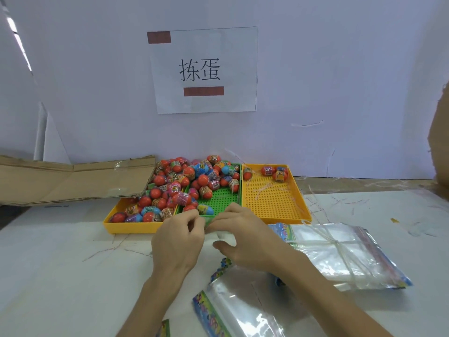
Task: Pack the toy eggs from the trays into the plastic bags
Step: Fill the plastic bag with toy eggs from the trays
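Opening clear plastic bag (222,233) at frame centre.
Both hands' fingers (194,221) pinching bag; heaped colourful plastic toy eggs (184,183) just above, nearer left hand (178,242).

**Layout on the desk**

Three trays sit side by side at twelve o'clock: left tray (114,223), middle tray (220,194), right tray (275,203). Eggs (184,181) heap across the left two. A bundle of bags (340,251) lies at three o'clock, cardboard (73,178) at ten.
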`<state>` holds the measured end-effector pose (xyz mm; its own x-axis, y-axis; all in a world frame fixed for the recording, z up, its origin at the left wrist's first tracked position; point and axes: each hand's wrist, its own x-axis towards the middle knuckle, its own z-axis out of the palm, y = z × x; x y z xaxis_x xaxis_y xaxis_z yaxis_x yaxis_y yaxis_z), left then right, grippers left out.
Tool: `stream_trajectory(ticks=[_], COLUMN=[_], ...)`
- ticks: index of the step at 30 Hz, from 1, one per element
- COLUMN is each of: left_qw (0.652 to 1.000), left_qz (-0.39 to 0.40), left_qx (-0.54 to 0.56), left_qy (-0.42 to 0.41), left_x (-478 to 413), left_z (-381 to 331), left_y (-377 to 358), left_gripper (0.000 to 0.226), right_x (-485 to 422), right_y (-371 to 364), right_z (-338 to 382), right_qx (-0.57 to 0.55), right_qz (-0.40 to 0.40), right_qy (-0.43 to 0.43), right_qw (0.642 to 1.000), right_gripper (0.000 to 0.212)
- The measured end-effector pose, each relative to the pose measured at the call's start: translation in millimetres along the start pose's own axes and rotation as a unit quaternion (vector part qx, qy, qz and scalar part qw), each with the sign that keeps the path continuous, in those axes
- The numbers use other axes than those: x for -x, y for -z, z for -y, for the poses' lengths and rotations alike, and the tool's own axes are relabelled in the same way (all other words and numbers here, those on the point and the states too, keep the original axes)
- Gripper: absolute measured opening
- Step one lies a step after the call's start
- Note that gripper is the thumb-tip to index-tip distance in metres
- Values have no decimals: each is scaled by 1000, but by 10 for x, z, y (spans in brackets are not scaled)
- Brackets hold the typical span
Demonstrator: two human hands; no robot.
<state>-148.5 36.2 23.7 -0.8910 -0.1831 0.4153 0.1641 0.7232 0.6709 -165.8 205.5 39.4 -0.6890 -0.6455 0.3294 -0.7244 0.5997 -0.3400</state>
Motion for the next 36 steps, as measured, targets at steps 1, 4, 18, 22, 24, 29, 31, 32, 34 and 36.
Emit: stream_trajectory(ticks=[1,4,18,22,24,29,31,32,34,36], left_qw=[1000,999,998,998,997,998,998,998,998,998], left_qz=[-1,-14,-31,-28,-32,-27,-30,-30,-32,-36], left_qx=[-13,-48,-44,-56,-67,-56,-44,-40,-40,-43], left_qy=[5,21,-25,7,19,-10,-21,-23,-21,-29], left_x=[-6,-23,-15,-42,-43,-16,-14,-15,-11,-6], left_z=[11,40,9,29,22,-6,-6,0,4,0], left_y=[-11,-29,3,18,34,27,27,26,26,30], left_gripper=[35,35,36,31,28,33,35,36,35,35], right_x=[-3,17,30,14,8,-1,0,-1,7,21], right_y=[3,5,-78,-85,-81,-76,-69,-71,-103,-168], right_z=[16,68,169,214,212,161,152,161,195,187], right_qx=[10,53,120,136,132,148,144,131,105,102], right_qz=[-7,-41,-88,-83,-53,-10,1,17,54,83], right_qy=[7,40,42,78,77,5,7,17,36,27], right_qw=[1000,997,988,984,987,989,990,991,992,991], right_gripper=[24,10,13,12,13,22,23,23,20,26])
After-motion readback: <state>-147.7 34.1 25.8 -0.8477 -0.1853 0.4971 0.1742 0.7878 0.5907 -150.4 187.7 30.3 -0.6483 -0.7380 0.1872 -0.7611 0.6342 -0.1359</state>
